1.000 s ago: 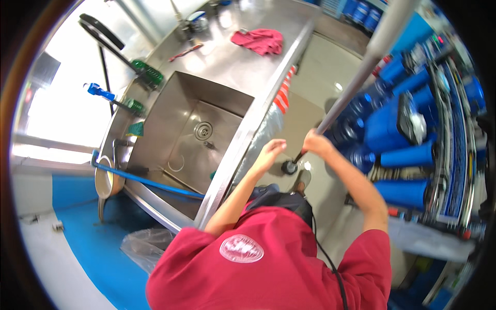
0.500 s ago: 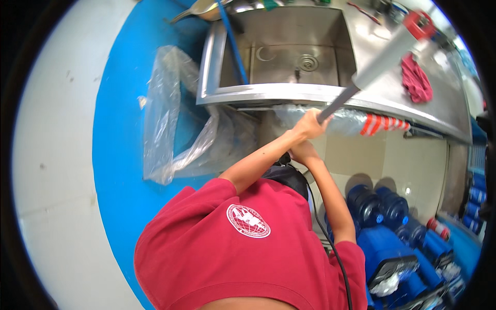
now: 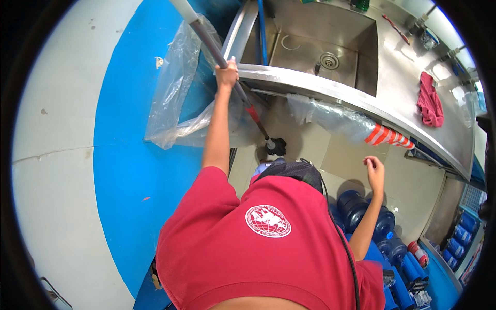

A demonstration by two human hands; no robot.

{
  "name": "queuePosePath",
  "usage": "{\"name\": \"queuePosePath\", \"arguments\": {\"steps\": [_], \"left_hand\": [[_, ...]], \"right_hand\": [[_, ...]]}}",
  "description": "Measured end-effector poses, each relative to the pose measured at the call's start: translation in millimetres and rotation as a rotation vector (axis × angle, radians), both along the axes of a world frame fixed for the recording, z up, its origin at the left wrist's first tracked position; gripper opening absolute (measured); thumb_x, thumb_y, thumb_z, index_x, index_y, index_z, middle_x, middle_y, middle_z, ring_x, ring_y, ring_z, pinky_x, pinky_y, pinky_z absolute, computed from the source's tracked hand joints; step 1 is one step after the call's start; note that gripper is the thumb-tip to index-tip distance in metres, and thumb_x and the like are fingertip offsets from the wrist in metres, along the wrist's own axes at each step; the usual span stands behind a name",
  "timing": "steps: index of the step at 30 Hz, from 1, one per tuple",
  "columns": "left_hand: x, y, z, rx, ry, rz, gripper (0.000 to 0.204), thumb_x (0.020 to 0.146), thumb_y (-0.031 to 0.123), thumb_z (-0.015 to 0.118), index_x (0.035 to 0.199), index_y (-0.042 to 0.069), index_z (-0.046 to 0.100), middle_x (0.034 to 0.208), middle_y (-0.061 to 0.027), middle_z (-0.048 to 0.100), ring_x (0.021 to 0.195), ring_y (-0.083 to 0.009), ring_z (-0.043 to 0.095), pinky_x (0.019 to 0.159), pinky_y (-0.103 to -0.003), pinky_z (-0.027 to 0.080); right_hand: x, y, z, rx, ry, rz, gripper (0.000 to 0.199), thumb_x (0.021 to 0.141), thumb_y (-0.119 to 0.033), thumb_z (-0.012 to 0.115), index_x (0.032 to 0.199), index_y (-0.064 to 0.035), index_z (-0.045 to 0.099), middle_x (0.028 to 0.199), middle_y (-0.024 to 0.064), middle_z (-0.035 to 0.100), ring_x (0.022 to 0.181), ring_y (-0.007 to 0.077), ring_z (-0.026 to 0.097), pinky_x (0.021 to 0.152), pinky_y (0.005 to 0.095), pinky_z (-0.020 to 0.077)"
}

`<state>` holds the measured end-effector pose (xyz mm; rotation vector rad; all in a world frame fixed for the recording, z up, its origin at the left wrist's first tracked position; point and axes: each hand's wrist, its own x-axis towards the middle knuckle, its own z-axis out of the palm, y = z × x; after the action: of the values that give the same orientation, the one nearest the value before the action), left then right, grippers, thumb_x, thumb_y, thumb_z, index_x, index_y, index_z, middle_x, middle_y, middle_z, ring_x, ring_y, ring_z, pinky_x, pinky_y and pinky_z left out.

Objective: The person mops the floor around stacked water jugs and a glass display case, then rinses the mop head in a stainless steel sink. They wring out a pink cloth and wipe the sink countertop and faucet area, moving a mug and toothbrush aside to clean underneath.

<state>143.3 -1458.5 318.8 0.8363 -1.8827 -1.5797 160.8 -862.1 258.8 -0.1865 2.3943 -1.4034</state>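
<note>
A long pole (image 3: 206,44) with a pale upper part, a grey shaft and a red band slants down from the top left. Its low end meets a dark, tufted head (image 3: 277,146) near the tiled floor; its exact kind is unclear. My left hand (image 3: 227,74) is wrapped round the grey shaft, by the front left corner of the steel sink (image 3: 305,75). Off to the right, above the floor, my right hand (image 3: 375,169) is apart from the pole. Its fingers are loosely bent, with nothing visible in them.
A clear plastic sheet (image 3: 170,98) hangs along the blue wall at left. Plastic with orange-striped material (image 3: 385,135) hangs on a rail below the counter. A red cloth (image 3: 430,101) lies on the steel counter. Blue water jugs (image 3: 353,209) stand at lower right.
My right hand has come off the pole and moved right. My left hand has moved left with the pole, whose upper end swung from upper right to upper left.
</note>
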Motion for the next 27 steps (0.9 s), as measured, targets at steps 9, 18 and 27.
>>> {"name": "queuePosePath", "arguments": {"steps": [9, 18, 27], "left_hand": [[-18.5, -9.4, -47.6, -0.18, -0.142, -0.005, 0.028, 0.091, 0.021, 0.065, 0.076, -0.002, 0.066, 0.062, -0.0061, 0.062, 0.052, -0.015, 0.063, 0.054, -0.03, 0.05], [-27.5, 8.9, -40.3, -0.48, 0.131, 0.272, 0.025, 0.088, 0.016, 0.071, 0.095, -0.004, 0.059, 0.086, -0.0128, 0.066, 0.076, -0.0231, 0.062, 0.074, -0.038, 0.051], [-50.9, -18.9, 51.5, -0.379, 0.338, 0.187, 0.036, 0.092, 0.011, 0.064, 0.117, -0.005, 0.044, 0.103, -0.0148, 0.06, 0.092, -0.0233, 0.061, 0.091, -0.037, 0.05]], "right_hand": [[-76.1, 30.3, 62.1, 0.01, 0.161, -0.139, 0.017, 0.097, -0.008, 0.054, 0.106, 0.0032, 0.063, 0.095, 0.0086, 0.069, 0.088, 0.0144, 0.065, 0.081, 0.0281, 0.0512], [-104.7, 43.6, 110.9, 0.212, 0.172, -0.388, 0.02, 0.093, -0.009, 0.06, 0.11, 0.001, 0.062, 0.1, 0.0122, 0.068, 0.087, 0.0208, 0.068, 0.078, 0.0324, 0.0533], [-146.4, 38.6, 107.1, 0.621, 0.315, -0.524, 0.038, 0.088, -0.01, 0.062, 0.125, -0.004, 0.056, 0.131, 0.0171, 0.055, 0.113, 0.0303, 0.059, 0.095, 0.0402, 0.0483]]}}
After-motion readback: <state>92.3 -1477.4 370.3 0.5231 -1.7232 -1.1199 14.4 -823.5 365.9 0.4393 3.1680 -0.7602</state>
